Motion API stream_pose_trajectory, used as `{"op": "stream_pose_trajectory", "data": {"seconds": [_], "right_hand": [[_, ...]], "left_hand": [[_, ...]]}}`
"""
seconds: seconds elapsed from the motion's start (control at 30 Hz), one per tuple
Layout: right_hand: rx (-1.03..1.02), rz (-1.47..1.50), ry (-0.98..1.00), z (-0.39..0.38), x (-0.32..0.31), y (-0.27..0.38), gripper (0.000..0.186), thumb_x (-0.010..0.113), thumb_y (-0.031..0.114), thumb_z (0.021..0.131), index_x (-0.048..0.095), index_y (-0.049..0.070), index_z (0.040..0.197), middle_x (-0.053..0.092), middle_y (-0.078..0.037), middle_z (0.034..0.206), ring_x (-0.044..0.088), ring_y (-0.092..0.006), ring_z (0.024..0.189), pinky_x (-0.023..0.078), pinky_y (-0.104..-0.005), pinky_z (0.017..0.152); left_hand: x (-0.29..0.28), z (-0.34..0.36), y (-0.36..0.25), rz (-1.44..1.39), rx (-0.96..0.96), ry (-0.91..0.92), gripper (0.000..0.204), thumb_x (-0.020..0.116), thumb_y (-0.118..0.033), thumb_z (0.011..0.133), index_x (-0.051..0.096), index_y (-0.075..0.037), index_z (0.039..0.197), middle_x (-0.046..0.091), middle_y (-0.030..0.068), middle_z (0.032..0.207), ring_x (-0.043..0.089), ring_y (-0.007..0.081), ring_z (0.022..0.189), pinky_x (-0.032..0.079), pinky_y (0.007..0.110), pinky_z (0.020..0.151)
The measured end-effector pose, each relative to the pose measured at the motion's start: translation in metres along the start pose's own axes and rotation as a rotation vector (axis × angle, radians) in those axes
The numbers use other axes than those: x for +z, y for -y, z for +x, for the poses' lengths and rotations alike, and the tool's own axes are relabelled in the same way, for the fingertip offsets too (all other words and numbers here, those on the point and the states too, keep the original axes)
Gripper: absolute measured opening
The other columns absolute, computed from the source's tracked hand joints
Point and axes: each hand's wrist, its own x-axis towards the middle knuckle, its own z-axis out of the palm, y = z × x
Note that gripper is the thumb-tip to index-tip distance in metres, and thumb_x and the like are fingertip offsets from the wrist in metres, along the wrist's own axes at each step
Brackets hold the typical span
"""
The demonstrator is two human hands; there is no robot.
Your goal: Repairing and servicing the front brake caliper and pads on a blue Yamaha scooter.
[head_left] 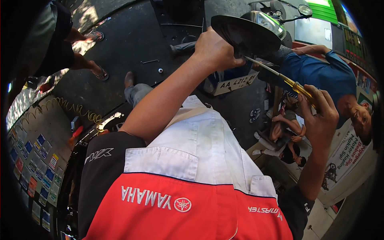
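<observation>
My left hand is raised at the upper middle, fingers curled around the edge of a curved black panel on a motorbike, with the thumb near a screwdriver tip. My right hand grips the yellow handle of that screwdriver, whose long shaft points up-left to the underside of the panel. A clear lamp and a mirror show above the panel, and a white number plate hangs below. The left fingertips are partly hidden.
A person in blue stands at right, with seated people beyond. Another person's sandalled feet are at upper left. A spanner and a socket lie on the dark floor. A coiled yellow hose runs at left.
</observation>
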Motion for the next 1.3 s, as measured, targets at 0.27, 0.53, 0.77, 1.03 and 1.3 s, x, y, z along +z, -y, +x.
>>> {"op": "stream_pose_trajectory", "data": {"seconds": [0.27,0.53,0.77,1.03,1.3], "right_hand": [[0.025,0.003,0.006,0.001,0.016,0.005,0.026,0.077,0.005,0.089,0.074,0.001,0.114,0.072,-0.009,0.099,0.072,-0.0162,0.089,0.056,-0.0315,0.077],[0.051,-0.001,0.000,-0.008,0.018,-0.001,0.026,0.077,0.006,0.089,0.075,0.002,0.115,0.073,-0.009,0.103,0.073,-0.0171,0.095,0.058,-0.0312,0.082],[-0.050,-0.131,-0.008,-0.002,0.012,0.006,0.027,0.078,0.007,0.087,0.076,0.006,0.114,0.073,-0.008,0.103,0.074,-0.0198,0.092,0.058,-0.0329,0.080],[-0.576,-0.475,-0.054,0.032,-0.009,0.007,0.033,0.076,0.006,0.085,0.073,0.008,0.118,0.069,-0.006,0.104,0.069,-0.0199,0.090,0.055,-0.0346,0.071],[-0.449,-0.309,0.161,0.046,-0.016,0.023,0.027,0.075,0.005,0.087,0.073,0.005,0.113,0.071,-0.008,0.093,0.070,-0.0217,0.080,0.054,-0.0351,0.068]], "left_hand": [[-0.002,0.005,-0.004,-0.001,-0.045,-0.046,0.057,0.079,-0.070,0.069,0.082,-0.014,0.078,0.074,0.0108,0.081,0.071,0.0321,0.093,0.062,0.041,0.073],[-0.013,0.003,-0.009,0.061,-0.088,0.058,0.065,0.079,-0.076,0.066,0.083,-0.013,0.080,0.074,0.0135,0.084,0.071,0.0316,0.095,0.061,0.039,0.076],[-0.011,0.003,-0.011,0.064,-0.107,0.025,0.069,0.081,-0.076,0.065,0.083,-0.009,0.085,0.074,0.0158,0.087,0.073,0.0327,0.092,0.062,0.041,0.073],[-0.012,-0.001,-0.011,-0.121,0.033,-0.364,0.049,0.084,-0.043,0.071,0.074,-0.013,0.108,0.073,0.0135,0.101,0.071,0.0328,0.092,0.058,0.044,0.079],[-0.015,0.002,-0.009,-0.160,0.171,-0.539,0.050,0.079,-0.037,0.075,0.070,-0.017,0.119,0.070,0.0156,0.112,0.068,0.0380,0.102,0.058,0.052,0.080]]}}
